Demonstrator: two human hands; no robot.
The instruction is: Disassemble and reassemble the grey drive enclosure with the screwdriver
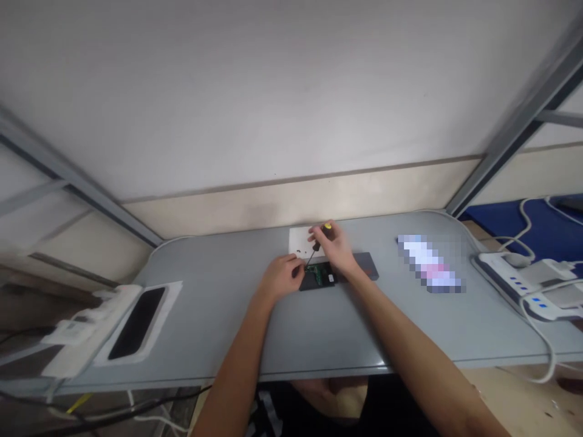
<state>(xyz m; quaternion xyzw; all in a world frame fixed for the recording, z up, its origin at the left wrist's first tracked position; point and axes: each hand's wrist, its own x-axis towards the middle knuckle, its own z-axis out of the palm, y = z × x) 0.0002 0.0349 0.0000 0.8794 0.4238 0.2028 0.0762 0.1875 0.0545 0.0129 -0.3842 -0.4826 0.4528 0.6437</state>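
Note:
In the head view, my right hand [336, 243] is closed round a screwdriver [316, 245] with a black and yellow handle. Its thin shaft slants down left to a green circuit board [319, 273] set in a black case [314, 283]. My left hand [283, 276] has its fingers bent together at the board's left edge, near the screwdriver tip; whether something small is pinched there is hidden. Behind the board lies a white sheet [297, 237] with a few tiny dark pieces on it. A dark grey flat cover [368, 264] rests to the right, partly under my right forearm.
On the left of the grey table [200, 328] a black phone [139, 321] lies on white paper, beside a white power strip [98, 328]. A blurred-out lit screen [430, 264] and another power strip [514, 282] with cables are at the right. Metal posts [505, 139] flank the back wall.

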